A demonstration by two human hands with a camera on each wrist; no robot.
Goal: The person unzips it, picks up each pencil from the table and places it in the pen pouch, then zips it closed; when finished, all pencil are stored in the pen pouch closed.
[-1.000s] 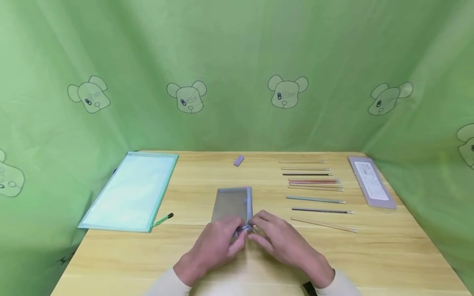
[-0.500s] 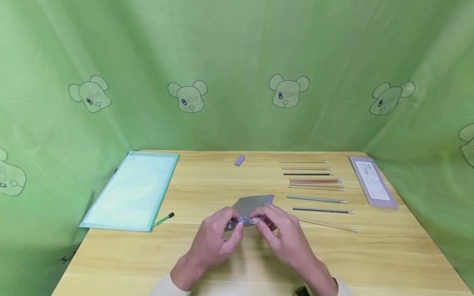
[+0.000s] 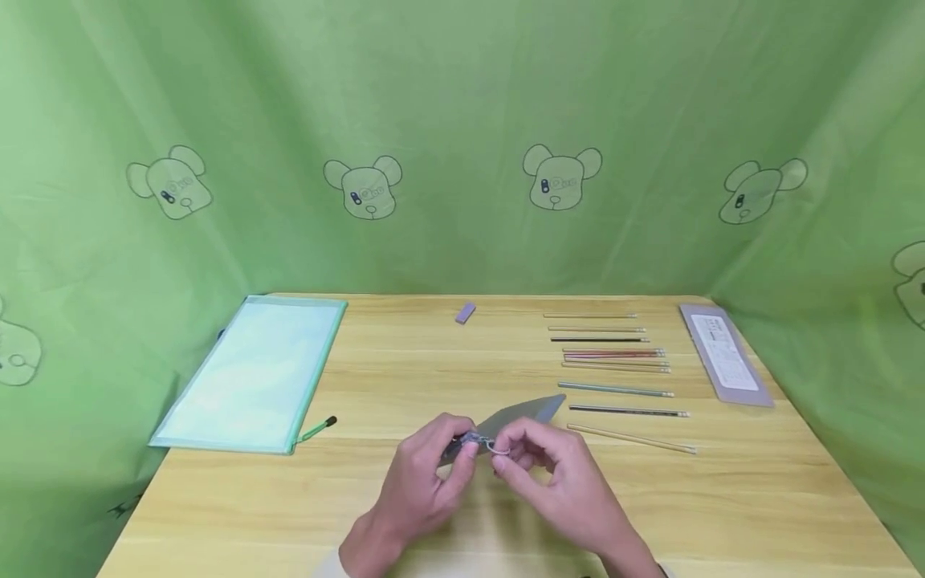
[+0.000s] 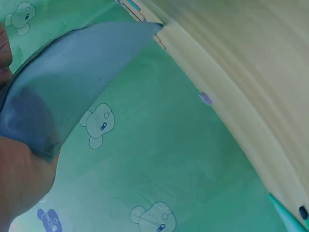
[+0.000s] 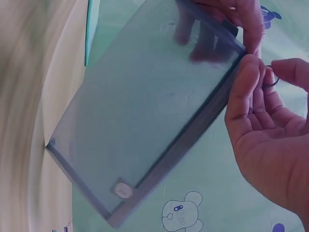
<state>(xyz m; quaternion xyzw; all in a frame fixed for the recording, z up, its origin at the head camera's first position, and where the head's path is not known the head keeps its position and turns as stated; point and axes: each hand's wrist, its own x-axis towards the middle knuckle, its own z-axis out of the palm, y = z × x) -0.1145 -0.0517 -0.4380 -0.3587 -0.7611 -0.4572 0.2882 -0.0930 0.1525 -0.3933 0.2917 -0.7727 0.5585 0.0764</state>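
Pinched between the thumb and fingers of the right hand (image 3: pixel 552 474) is a small ring (image 3: pixel 495 451), right next to the zip corner of a small grey pouch (image 3: pixel 523 409). That corner is held tight by the left hand (image 3: pixel 422 478), whose fingers can be seen through the thin side in the right wrist view.

A little patch (image 5: pixel 123 189) with a round, pale mark is stuck near the far end of the pouch; its writing is too blurry to be read. On the purple sheet (image 3: pixel 748 396) at the right, a white label (image 3: pixel 725 353) is printed with tiny lines, too small to be read. Bear heads (image 3: pixel 556 183) are drawn on the green cloth (image 3: pixel 462 257), and some are marked with faint letters that cannot be made out.

The pouch is held over the near middle of the table (image 3: pixel 405 369) and is tilted. Its long side is slanted from the left hand up to the far right, and its far corner is pointed at the pencils (image 3: pixel 616 390). Whether that corner is rested on the table cannot be told.

A purple block (image 3: pixel 466 313) is set behind the pouch, well apart from it. On the left, a big pouch (image 3: pixel 249 373) with teal edges is laid flat.
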